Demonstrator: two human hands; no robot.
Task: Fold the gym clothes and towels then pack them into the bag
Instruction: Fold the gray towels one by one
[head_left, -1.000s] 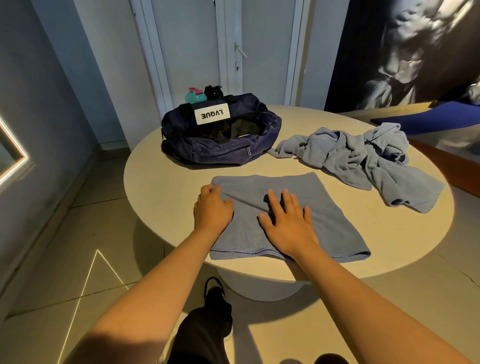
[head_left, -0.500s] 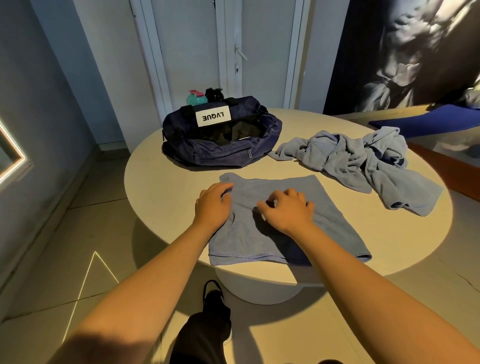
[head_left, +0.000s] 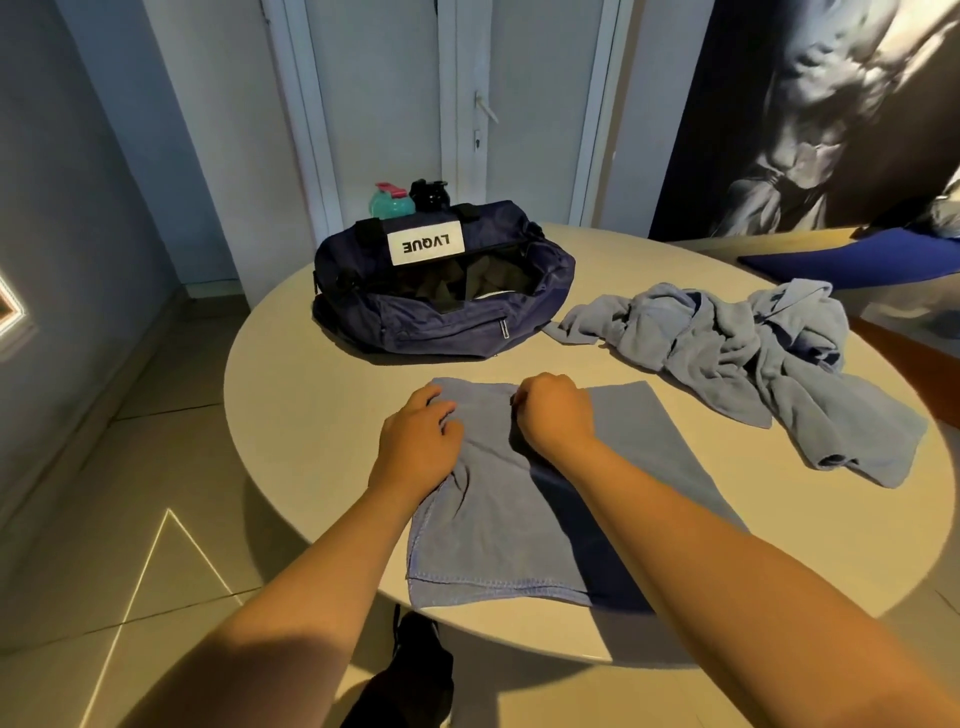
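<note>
A folded blue towel (head_left: 524, 525) lies flat on the round beige table (head_left: 306, 415), its near hem hanging over the front edge. My left hand (head_left: 418, 449) grips the towel's far left corner with curled fingers. My right hand (head_left: 556, 418) is curled on the towel's far edge near the middle. Behind them stands an open navy gym bag (head_left: 441, 306) with a white label, dark items inside. A crumpled heap of blue towels or clothes (head_left: 737, 358) sprawls on the table's right side.
A teal bottle (head_left: 387, 202) and a black bottle (head_left: 428, 195) stand behind the bag near the white door (head_left: 467, 104). A blue mat (head_left: 857, 260) lies at the far right. My dark shoe (head_left: 410, 660) shows under the table's front edge.
My right hand went from lying flat on the towel's middle to curled at its far edge. My left hand shifted slightly and closed on the far left corner. The towel's left side has wrinkled.
</note>
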